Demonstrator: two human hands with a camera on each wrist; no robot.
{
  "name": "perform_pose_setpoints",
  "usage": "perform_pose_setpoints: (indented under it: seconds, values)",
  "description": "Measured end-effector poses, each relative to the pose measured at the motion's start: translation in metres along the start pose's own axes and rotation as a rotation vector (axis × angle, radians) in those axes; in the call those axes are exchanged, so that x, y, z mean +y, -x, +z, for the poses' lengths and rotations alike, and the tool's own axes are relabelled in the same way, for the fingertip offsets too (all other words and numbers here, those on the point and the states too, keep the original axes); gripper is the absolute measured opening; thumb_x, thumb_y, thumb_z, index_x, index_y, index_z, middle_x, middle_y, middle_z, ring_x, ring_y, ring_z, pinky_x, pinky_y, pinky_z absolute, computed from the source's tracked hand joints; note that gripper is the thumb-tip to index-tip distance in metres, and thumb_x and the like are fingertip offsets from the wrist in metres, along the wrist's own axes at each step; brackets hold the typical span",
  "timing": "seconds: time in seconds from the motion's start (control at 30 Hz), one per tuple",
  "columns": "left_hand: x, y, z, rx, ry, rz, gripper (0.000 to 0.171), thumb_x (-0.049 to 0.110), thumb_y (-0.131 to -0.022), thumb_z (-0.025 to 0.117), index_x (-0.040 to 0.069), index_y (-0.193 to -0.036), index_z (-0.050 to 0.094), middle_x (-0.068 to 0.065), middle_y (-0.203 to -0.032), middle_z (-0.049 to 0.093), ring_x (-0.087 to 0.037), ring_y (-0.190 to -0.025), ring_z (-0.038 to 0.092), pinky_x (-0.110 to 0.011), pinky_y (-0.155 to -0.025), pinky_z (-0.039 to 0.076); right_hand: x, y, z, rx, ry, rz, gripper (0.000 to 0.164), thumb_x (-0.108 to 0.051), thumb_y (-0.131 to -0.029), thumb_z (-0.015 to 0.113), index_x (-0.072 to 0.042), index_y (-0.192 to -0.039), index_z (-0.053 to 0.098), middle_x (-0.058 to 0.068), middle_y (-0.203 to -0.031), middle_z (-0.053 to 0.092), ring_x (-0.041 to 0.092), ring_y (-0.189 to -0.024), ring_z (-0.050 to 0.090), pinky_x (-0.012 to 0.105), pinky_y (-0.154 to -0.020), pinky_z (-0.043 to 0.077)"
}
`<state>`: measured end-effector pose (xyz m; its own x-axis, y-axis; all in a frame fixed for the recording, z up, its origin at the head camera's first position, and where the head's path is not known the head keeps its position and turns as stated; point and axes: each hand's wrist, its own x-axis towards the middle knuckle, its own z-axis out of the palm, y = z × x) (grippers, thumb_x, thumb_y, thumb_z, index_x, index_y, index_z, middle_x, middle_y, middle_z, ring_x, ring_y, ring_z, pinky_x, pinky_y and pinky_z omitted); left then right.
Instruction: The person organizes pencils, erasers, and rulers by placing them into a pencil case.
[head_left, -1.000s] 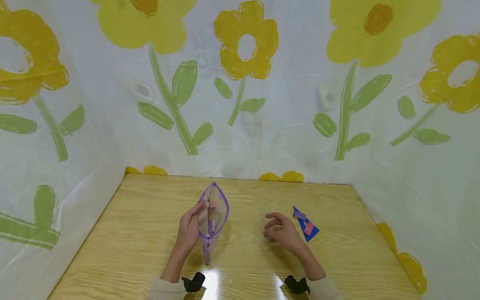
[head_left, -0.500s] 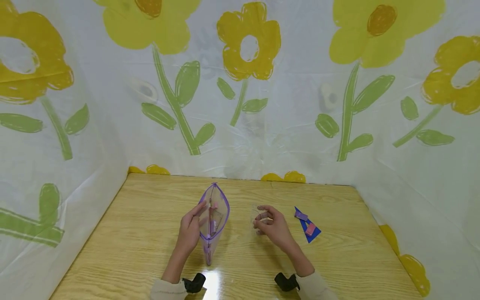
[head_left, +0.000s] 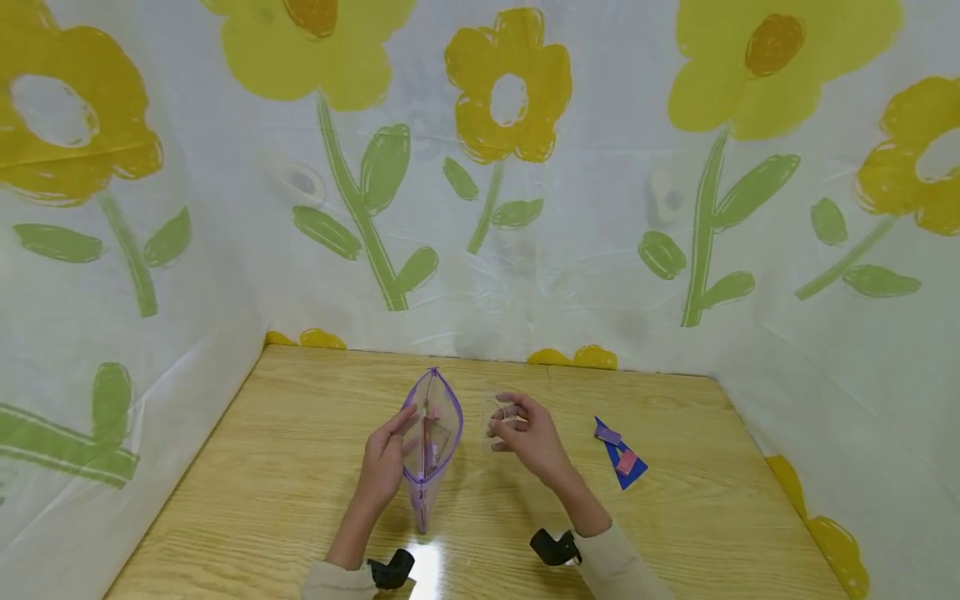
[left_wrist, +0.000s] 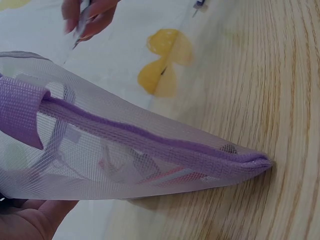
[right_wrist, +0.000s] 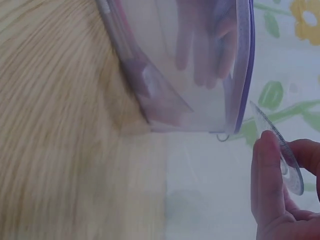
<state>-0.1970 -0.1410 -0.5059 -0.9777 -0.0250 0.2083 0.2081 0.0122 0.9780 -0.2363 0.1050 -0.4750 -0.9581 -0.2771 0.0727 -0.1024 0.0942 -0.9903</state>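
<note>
My left hand (head_left: pixel 384 467) holds a mesh zip pouch (head_left: pixel 448 406) with purple trim upright on the table, its mouth spread apart. Through the mesh in the left wrist view, several small items, some pink, show inside. Between the thumb and fingers of my right hand (head_left: pixel 536 442) is a clear protractor (right_wrist: pixel 272 127) with tick marks along its edge. It stands just to the right of the pouch's mouth, apart from it. The fingers of the left hand show blurred through the pouch wall in the right wrist view.
On the table (head_left: pixel 300 433) to the right lies a blue set square (head_left: pixel 633 480), with a small purple block (head_left: pixel 608 436) and a small pink block (head_left: pixel 626 462) on it. White cloth (head_left: pixel 585 275) printed with yellow flowers hangs behind and at both sides.
My right hand has moved left with the protractor, from near the blue set square to close beside the pouch. The left hand keeps its grip on the pouch.
</note>
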Motion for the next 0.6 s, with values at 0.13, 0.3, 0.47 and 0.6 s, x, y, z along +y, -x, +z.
perform_pose_setpoints:
  seconds: [0.13, 0.3, 0.47, 0.6]
  values:
    - [0.001, 0.001, 0.0, -0.003, 0.012, 0.003, 0.051, -0.008, -0.1, 0.021, -0.017, -0.147, 0.037, -0.035, -0.154, 0.036, -0.05, -0.143, 0.037, -0.053, -0.11, 0.044, -0.005, -0.006, 0.008, -0.014, -0.031, -0.024, 0.045, -0.005, -0.097, 0.066, 0.001, -0.14, 0.052, 0.021, -0.109, 0.062, 0.04, -0.095, 0.071, 0.038, -0.074, 0.065]
    - [0.003, 0.002, 0.002, -0.013, 0.026, -0.003, 0.051, -0.007, -0.1, 0.021, -0.017, -0.148, 0.037, -0.035, -0.155, 0.035, -0.05, -0.144, 0.036, -0.053, -0.111, 0.043, -0.014, -0.01, 0.016, -0.002, -0.072, -0.032, 0.042, -0.005, -0.098, 0.065, 0.0, -0.138, 0.054, 0.018, -0.106, 0.062, 0.034, -0.092, 0.072, 0.038, -0.075, 0.065]
    - [0.004, 0.002, 0.002, -0.014, 0.034, 0.001, 0.05, -0.006, -0.101, 0.02, -0.017, -0.147, 0.036, -0.036, -0.155, 0.034, -0.051, -0.143, 0.036, -0.055, -0.111, 0.042, -0.021, -0.015, 0.024, 0.004, -0.086, -0.051, 0.039, -0.003, -0.098, 0.064, 0.001, -0.136, 0.055, 0.018, -0.104, 0.062, 0.03, -0.088, 0.072, 0.04, -0.074, 0.065]
    - [0.004, 0.002, 0.003, -0.014, 0.03, -0.001, 0.049, -0.006, -0.102, 0.02, -0.017, -0.147, 0.037, -0.036, -0.155, 0.034, -0.051, -0.143, 0.037, -0.055, -0.111, 0.042, -0.023, -0.018, 0.031, -0.001, -0.09, -0.074, 0.038, -0.002, -0.098, 0.062, 0.004, -0.135, 0.054, 0.019, -0.105, 0.061, 0.022, -0.085, 0.071, 0.042, -0.075, 0.065]
